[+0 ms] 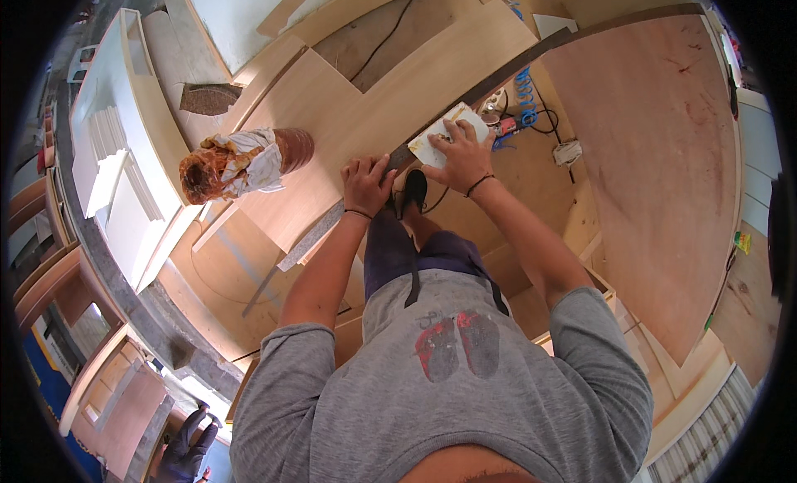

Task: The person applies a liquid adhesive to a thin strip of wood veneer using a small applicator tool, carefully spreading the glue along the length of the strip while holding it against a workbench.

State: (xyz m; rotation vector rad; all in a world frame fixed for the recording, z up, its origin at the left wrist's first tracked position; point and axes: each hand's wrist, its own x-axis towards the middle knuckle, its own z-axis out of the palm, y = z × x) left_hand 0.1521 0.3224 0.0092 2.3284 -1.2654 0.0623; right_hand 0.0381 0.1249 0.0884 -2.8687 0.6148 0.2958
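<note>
Long pale wood panels (332,126) stretch across in front of me, with a dark strip (490,83) running along their near edge. My left hand (365,184) is closed over that strip, its fingers bent on the edge. My right hand (465,157) grips a white rectangular block (422,148) with brownish stains, fingers spread across its upper face. The block rests against the dark strip; its underside is hidden. Left of my left hand, a brown-crusted container (295,149), wrapped in stained white material, sits on the panel.
A coiled blue air hose (525,97) and a tool with red parts (505,126) lie beyond my right hand. A large reddish-brown board (656,167) stands at the right. White panels (124,163) are at the left. Another person (187,450) shows at the lower left.
</note>
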